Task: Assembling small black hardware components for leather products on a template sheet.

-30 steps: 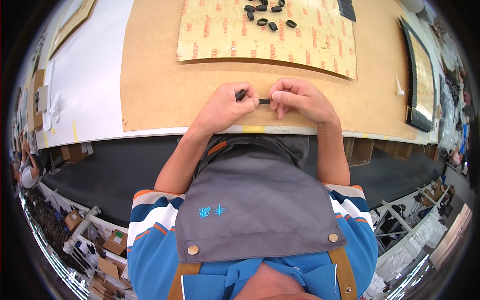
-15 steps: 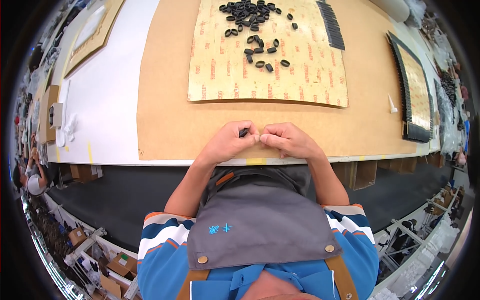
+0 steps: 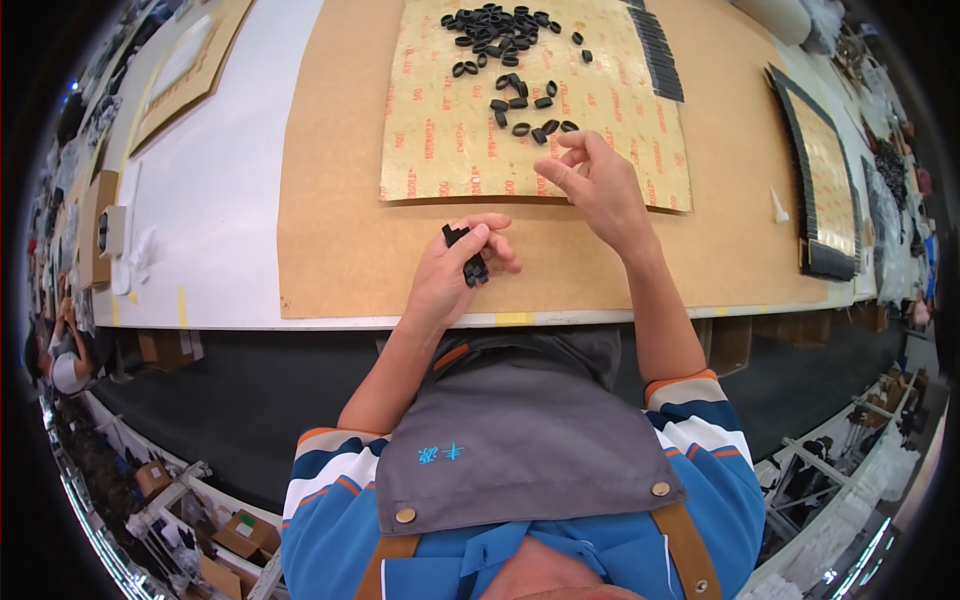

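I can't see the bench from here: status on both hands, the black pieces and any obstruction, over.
Left hand holding black pieces. Right hand open, by nearest loose black rings on yellowish board; contact unclear. Nothing seen blocking it.

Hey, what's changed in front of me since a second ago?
Your right hand has moved forward, away from your left hand, over the yellow sheet; one more black ring lies there, apparently just let go. The left hand still holds black pieces; the other rings appear to have stayed put.
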`<state>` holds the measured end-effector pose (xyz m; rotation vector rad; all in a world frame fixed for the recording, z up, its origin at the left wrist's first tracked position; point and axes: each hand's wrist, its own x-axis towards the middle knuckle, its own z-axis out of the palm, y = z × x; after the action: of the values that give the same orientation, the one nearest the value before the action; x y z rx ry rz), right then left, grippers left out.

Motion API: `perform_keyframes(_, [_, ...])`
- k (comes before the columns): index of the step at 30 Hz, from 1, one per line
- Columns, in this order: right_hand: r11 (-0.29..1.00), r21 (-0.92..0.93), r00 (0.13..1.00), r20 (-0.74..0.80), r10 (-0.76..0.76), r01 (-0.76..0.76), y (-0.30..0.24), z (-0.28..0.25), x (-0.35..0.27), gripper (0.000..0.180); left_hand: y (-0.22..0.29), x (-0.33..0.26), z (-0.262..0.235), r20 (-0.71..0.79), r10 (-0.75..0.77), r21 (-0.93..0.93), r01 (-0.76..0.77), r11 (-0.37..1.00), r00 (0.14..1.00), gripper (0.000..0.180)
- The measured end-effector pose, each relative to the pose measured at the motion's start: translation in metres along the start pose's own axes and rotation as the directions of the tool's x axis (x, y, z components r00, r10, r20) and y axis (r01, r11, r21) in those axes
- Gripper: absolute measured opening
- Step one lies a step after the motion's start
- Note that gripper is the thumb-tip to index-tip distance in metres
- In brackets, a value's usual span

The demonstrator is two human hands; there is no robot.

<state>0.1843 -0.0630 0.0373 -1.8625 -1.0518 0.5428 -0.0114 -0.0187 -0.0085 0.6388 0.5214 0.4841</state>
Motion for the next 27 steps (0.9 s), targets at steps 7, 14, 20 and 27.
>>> perform_keyframes(7, [0.961, 0.222, 0.907, 0.418, 0.058, -0.163, -0.004, 0.036, -0.055, 0.019, -0.003, 0.006, 0.011, 0.072, 0.169, -0.027, -0.167, 0.986, 0.983, 0.033])
perform_keyframes(14, [0.972, 0.205, 0.945, 0.324, 0.044, -0.115, 0.009, 0.045, -0.063, 0.010, -0.005, 0.008, 0.013, 0.123, 0.075, 0.036, -0.080, 0.996, 0.990, 0.037])
perform_keyframes(20, [0.996, 0.092, 0.967, 0.255, -0.020, -0.004, 0.001, 0.048, -0.069, 0.016, -0.010, 0.005, 0.014, 0.124, 0.065, 0.043, -0.071, 0.997, 0.990, 0.037])
perform_keyframes(27, [0.815, 0.506, 0.957, 0.215, 0.196, -0.281, 0.003, 0.037, -0.063, 0.011, -0.006, 0.009, 0.007, -0.007, 0.091, 0.144, -0.089, 0.985, 0.996, 0.029])
